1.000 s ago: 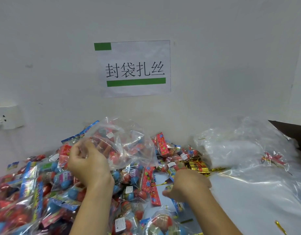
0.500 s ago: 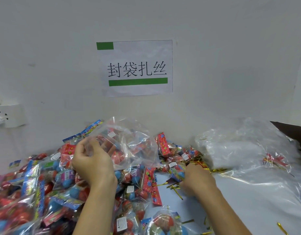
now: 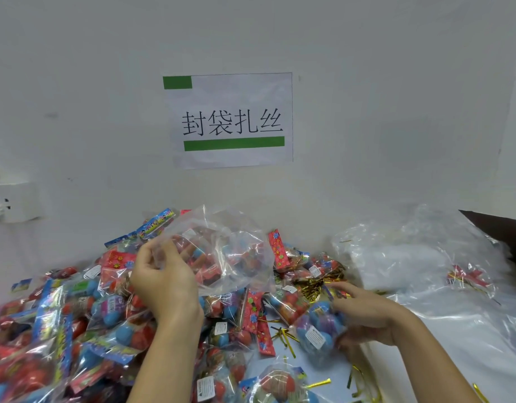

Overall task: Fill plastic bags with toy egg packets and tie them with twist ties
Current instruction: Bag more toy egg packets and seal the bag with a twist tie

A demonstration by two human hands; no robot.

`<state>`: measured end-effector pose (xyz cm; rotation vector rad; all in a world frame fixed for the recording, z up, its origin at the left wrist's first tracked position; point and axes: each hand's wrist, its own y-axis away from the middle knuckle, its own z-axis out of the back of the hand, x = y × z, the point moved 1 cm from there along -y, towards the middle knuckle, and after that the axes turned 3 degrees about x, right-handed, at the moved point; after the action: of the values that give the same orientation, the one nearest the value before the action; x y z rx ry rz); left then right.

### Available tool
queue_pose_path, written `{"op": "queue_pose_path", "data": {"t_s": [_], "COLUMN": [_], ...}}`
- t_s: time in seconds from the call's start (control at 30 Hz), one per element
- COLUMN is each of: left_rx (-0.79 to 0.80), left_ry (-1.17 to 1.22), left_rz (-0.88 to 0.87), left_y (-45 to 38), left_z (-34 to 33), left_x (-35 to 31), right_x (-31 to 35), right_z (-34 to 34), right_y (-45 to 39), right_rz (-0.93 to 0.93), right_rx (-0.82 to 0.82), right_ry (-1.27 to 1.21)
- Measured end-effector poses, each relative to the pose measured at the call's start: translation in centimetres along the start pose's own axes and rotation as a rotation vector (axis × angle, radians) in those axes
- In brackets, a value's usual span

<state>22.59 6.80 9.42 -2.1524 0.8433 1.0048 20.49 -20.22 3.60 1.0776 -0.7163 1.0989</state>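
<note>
Wall [image 3: 367, 82]: pale, with a white paper sign [image 3: 233, 120] carrying black characters and two green bars; a white socket [image 3: 9, 202] at the far left.
Table [image 3: 443, 353]: white surface, partly covered on the right by a stack of empty clear bags [image 3: 411, 257].
Heap of toy egg packets [image 3: 56, 324]: fills the left and middle of the table, red and blue eggs in clear wrappers.
Plastic bag [image 3: 222, 251]: clear, raised above the heap, some packets inside.
Left hand [image 3: 163, 283]: fingers curled, pinching the edge of the plastic bag.
Right hand [image 3: 364, 318]: fingers curved around one egg packet [image 3: 318, 327], low over the table.
Twist ties [image 3: 315, 289]: gold, a loose bunch just behind the right hand, others scattered near.
</note>
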Motion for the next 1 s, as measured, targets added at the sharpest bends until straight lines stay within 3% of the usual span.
{"op": "queue_pose_path", "data": {"t_s": [0.1, 0.27, 0.43, 0.57, 1.0], "left_rx": [0.0, 0.004, 0.015, 0.017, 0.032], "left_ry": [-0.015, -0.015, -0.013, -0.027, -0.024], "left_rz": [0.01, 0.017, 0.009, 0.005, 0.003], "left_y": [-0.1, -0.1, -0.2, -0.1, -0.5], "left_z": [0.1, 0.1, 0.1, 0.2, 0.2], "left_x": [0.0, 0.1, 0.2, 0.1, 0.5], "right_x": [-0.5, 0.1, 1.3, 1.4, 1.5], "right_z": [1.0, 0.8, -0.3, -1.5, 0.5], "right_y": [0.1, 0.4, 0.1, -0.9, -1.4], "right_rz": [-0.039, -0.01, 0.063, 0.068, 0.045], "right_rx": [0.017, 0.02, -0.01, -0.036, -0.218], "right_ry": [-0.092, 0.022, 0.499, 0.672, 0.389]}}
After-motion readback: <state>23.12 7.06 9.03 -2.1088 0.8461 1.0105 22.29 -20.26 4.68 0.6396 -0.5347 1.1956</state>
